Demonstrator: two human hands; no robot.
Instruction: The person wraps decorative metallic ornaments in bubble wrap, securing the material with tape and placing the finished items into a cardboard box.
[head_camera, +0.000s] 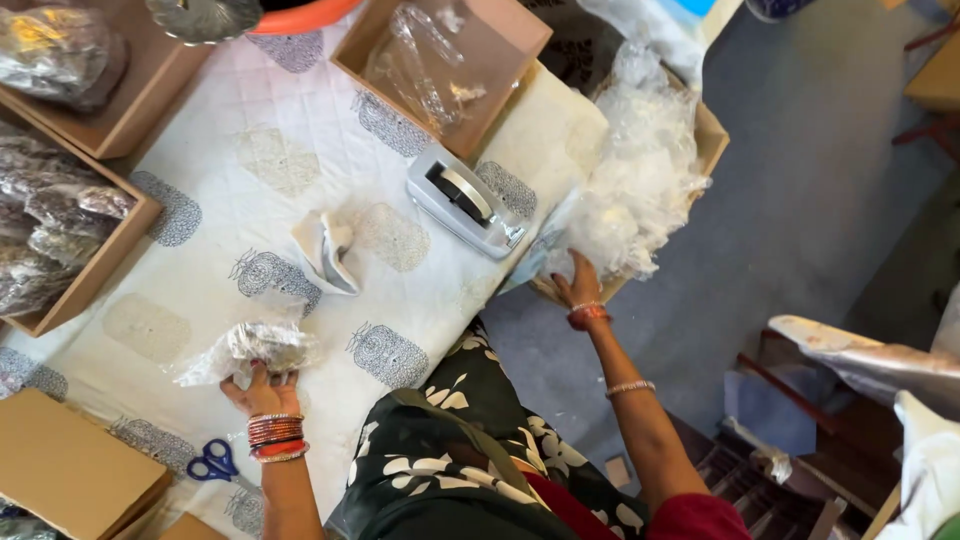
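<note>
My left hand (262, 392) grips a small silvery item wrapped in a clear plastic bag (258, 348), resting on the white printed tablecloth (300, 150). My right hand (580, 285) reaches off the table's edge into a cardboard box heaped with crumpled clear plastic bags (640, 180) and closes on the plastic at the heap's lower edge. Both wrists wear bangles.
A grey tape dispenser (462, 198) and a folded white cloth (327, 250) lie mid-table. Open cardboard boxes with bagged silvery items (60, 225) stand at the left, another box with clear bags (440, 60) at the top. Blue-handled scissors (212, 463) lie near a closed box (65, 465).
</note>
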